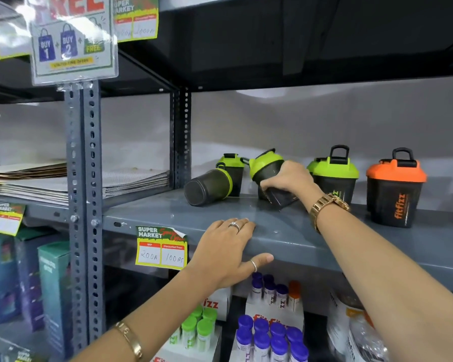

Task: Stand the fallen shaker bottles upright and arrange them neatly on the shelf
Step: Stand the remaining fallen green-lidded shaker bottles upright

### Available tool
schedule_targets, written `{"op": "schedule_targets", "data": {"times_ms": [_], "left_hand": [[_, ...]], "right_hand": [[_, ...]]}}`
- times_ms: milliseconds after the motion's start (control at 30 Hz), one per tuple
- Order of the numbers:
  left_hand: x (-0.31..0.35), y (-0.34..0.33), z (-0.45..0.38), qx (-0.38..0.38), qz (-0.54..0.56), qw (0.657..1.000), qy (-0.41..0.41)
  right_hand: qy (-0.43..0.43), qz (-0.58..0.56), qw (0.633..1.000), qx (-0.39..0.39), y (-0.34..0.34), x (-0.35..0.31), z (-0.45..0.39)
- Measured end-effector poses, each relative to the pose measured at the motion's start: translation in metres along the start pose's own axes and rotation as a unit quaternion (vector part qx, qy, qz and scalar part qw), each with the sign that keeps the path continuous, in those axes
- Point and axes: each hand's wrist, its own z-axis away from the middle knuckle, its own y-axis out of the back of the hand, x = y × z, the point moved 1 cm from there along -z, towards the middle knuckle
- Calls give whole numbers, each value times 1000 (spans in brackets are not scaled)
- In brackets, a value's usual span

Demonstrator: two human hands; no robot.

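My right hand (289,178) grips a green-lidded dark shaker bottle (267,169), tilted with its base lifted off the grey shelf (285,231). To its left another green-lidded shaker (207,186) lies on its side, base toward me. Behind that one a green-lidded shaker (233,165) stands upright. Right of my hand, a green-lidded shaker (335,176) and an orange-lidded shaker (395,189) stand upright. My left hand (228,254) clasps the shelf's front edge, fingers on top, thumb underneath.
A perforated steel upright (85,205) stands left of the shelf bay, with a promotional sign (72,37) above. A price tag (161,248) hangs on the shelf edge. Below are boxes of purple and green tubes (267,335). Stacked flat sheets (89,181) fill the left bay.
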Motion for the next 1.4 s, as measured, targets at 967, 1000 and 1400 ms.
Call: {"op": "schedule_targets", "data": {"times_ms": [967,1000,1400], "left_hand": [[0,-2,2,17,23,1000,-5],[0,-2,2,17,25,1000,-5],[0,-3,2,11,26,1000,8]], "right_hand": [[21,-4,992,127,8,-25,-2],[26,6,992,125,8,-25,-3],[56,-47,997,36,18,-10,-16]]}}
